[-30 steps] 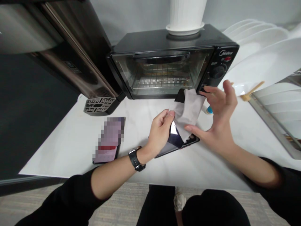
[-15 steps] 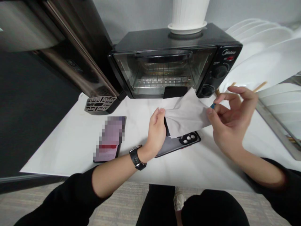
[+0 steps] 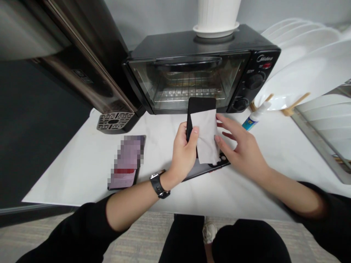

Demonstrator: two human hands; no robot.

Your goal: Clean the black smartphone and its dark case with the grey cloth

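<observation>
My left hand is closed round a black phone, held upright with its plain dark face toward me. A light grey cleaning cloth with zigzag edges covers the lower part of that face, pressed under my left thumb. My right hand has its thumb and fingertips at the cloth's right edge, fingers partly curled. Beneath the cloth, a phone case with camera cutouts lies on the counter, partly hidden.
Left on the white counter lies another phone, its screen blurred out. A toaster oven carries a white pot. A small spray bottle stands near racked white plates. A dispenser with drip tray is at left.
The cloth, stretched out toward the right before, now lies against the phone's face. My right hand has moved left to the phone's side, uncovering the spray bottle.
</observation>
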